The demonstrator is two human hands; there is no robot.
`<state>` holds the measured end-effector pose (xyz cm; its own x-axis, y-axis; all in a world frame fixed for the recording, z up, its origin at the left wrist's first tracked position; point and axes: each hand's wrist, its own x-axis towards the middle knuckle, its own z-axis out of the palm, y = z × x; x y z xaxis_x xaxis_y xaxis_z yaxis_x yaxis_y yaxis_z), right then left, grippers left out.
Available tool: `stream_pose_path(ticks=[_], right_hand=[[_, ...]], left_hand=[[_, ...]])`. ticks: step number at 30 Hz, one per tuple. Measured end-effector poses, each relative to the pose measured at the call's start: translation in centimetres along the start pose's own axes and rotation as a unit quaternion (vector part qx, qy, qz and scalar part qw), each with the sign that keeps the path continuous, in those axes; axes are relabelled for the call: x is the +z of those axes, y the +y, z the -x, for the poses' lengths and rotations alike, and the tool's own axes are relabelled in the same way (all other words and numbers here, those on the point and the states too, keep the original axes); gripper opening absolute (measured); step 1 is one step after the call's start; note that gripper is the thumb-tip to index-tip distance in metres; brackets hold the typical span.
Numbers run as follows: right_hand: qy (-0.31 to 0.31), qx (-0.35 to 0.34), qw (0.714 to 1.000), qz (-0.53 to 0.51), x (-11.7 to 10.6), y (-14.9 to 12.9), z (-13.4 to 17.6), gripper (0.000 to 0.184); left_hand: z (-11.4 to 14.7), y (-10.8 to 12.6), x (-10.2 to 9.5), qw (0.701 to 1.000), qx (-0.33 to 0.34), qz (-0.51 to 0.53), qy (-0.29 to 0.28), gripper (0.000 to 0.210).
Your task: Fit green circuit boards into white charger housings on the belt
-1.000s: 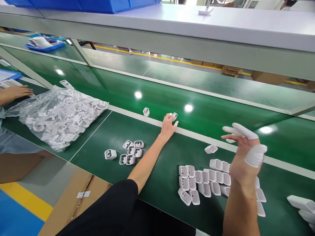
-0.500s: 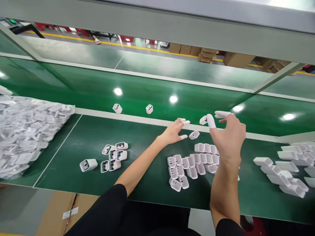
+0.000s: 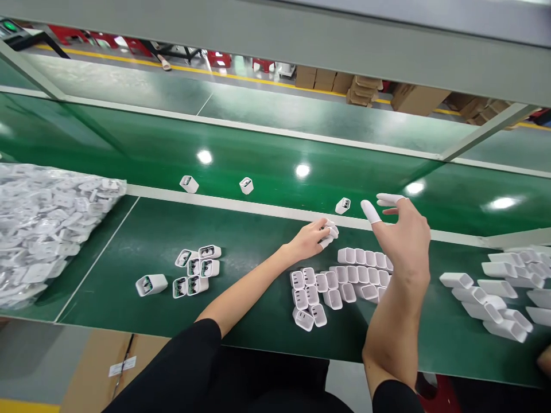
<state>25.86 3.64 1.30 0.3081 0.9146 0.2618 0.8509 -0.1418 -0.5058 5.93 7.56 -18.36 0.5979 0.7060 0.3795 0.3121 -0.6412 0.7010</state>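
My left hand (image 3: 316, 236), with white finger cots on its fingertips, is closed around a white plastic charger housing (image 3: 332, 230) near the pale strip. My right hand (image 3: 400, 238) hovers to the right with thumb and fingers apart, holding nothing; it wears white finger cots too. Just beyond my left hand, a white housing with dark parts inside (image 3: 343, 205) lies on the shiny green strip. Nearer to me, open white housings (image 3: 361, 274) lie in a tight group, partly behind my right forearm. Slots show in those at the group's left end (image 3: 305, 295).
Housings with circuit boards inside (image 3: 200, 268) cluster at left, near a clear bag of white parts (image 3: 47, 229). Two housings (image 3: 189, 184) lie farther left on the green strip. More white housings (image 3: 495, 310) lie at right. A grey beam (image 3: 275, 40) crosses overhead.
My left hand has moved slightly right and closed on the housing beside it. The housings on the shiny strip have shifted left. My right hand stays open, nearly where it was.
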Motion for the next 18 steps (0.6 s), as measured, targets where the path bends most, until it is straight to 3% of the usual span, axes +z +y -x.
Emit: stream_pose_path(ticks=[5, 10, 14, 18], right_hand=[[0.001, -0.001, 1.000, 0.010, -0.7, -0.7, 0.7, 0.060], [0.006, -0.067, 0.998, -0.012, -0.4, -2.3, 2.3, 0.061], [-0.029, -0.176, 0.981, -0.081, 0.8, -5.1, 5.7, 0.058], [-0.147, -0.243, 0.956, -0.067, 3.6, -9.0, 10.2, 0.061]], left_hand=[[0.6, 1.6, -0.7, 0.995, -0.038, 0.085, -0.021, 0.046], [2.6, 3.4, -4.0, 0.982, -0.115, 0.144, -0.036, 0.028], [9.4, 5.6, -6.2, 0.961, -0.202, 0.163, 0.092, 0.035], [16.7, 7.6, -5.4, 0.934, -0.251, 0.114, 0.226, 0.031]])
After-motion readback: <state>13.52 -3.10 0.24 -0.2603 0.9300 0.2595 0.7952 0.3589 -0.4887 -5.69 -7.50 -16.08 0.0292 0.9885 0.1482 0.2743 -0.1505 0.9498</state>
